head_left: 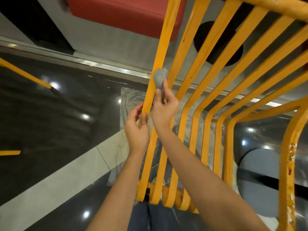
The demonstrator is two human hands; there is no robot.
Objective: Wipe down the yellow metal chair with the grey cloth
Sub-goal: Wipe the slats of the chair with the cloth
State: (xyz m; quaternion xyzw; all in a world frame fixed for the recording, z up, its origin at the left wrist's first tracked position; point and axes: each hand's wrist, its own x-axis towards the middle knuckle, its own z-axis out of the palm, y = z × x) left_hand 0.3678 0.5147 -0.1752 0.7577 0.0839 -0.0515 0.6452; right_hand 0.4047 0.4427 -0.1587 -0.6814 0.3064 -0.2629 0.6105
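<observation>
Cloth [160, 78] bunched against chair slat [161, 52], slat running lengthwise away

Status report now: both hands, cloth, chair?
Left hand grips leftmost slat of yellow metal chair. Right hand pinches grey cloth against it. Nothing blocking.

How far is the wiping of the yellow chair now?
Done: cannot tell; no slat looks visibly cleaner. In hand: the right hand presses the grey cloth on the leftmost slat, which the left hand grips. Left: seemingly the other slats and the chipped frame.
</observation>
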